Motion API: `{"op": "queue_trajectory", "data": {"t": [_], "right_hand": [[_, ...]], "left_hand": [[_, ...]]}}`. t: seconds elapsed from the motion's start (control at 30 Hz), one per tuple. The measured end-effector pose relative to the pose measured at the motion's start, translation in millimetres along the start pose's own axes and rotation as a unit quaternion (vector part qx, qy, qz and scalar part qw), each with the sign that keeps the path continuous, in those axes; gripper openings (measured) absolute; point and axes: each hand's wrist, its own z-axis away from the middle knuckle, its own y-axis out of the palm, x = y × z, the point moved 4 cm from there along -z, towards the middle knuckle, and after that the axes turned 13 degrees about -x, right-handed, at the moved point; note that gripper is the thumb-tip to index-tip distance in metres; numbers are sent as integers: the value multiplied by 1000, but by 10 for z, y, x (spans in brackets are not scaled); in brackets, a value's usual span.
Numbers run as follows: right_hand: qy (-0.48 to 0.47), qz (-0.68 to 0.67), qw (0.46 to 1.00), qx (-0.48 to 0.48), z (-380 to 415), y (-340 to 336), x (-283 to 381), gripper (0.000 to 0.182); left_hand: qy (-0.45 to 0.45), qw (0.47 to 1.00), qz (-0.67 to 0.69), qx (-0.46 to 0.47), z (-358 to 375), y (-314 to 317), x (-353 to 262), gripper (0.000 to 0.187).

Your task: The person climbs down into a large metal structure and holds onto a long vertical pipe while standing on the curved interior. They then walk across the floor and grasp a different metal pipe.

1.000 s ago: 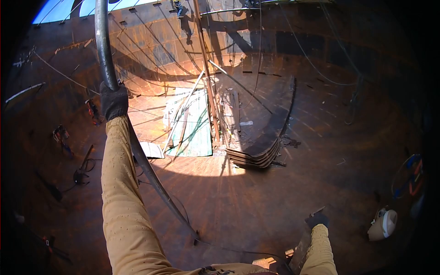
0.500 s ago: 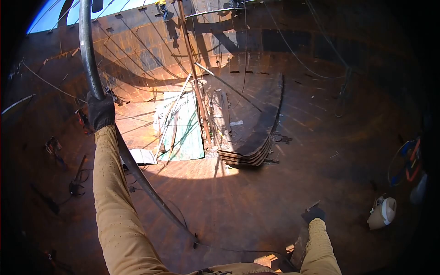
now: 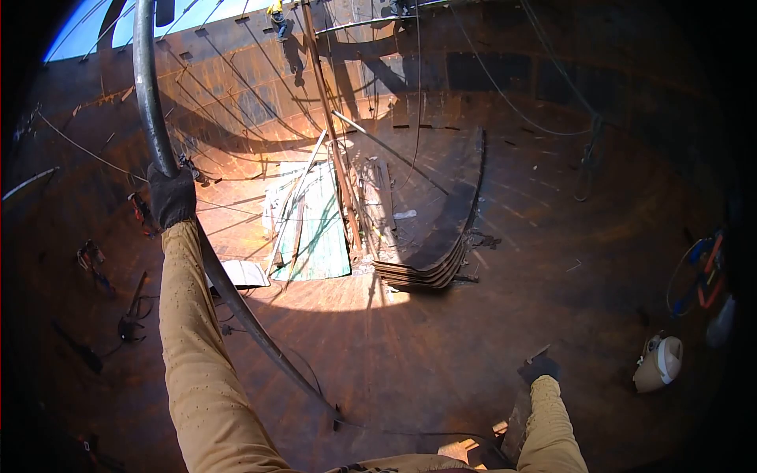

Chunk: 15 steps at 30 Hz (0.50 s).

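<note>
My left hand (image 3: 172, 195), in a dark glove, is closed around a long curved metal pipe (image 3: 147, 94). The pipe rises past the top of the view and curves down to the rusty floor (image 3: 378, 355). At the lower right, my right hand (image 3: 539, 369), also gloved, is closed on a small thin tool (image 3: 539, 352) whose tip sticks out above the fingers. Below that hand, a flat metal piece (image 3: 514, 422) stands beside my sleeve.
A stack of curved plates (image 3: 422, 272) lies mid-floor, beside green-white sheets (image 3: 319, 236) and an upright brown pole (image 3: 327, 118). A welding helmet (image 3: 658, 364) and coiled hoses (image 3: 710, 272) are at right. Cables hang from the wall; a person (image 3: 277, 17) is up there.
The view has shifted slightly. My left hand sits a little lower in the frame, still around the pipe. My right hand has hardly moved.
</note>
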Motion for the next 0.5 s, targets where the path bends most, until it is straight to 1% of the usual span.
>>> {"op": "queue_trajectory", "data": {"t": [0.37,0.5], "right_hand": [[5,8,1000,18,57,-132,65,59],[-1,22,1000,6,-43,28,-14,61]], "left_hand": [[0,1000,3,-1,6,13,19,43],[11,1000,11,-4,-12,76,111,42]]}}
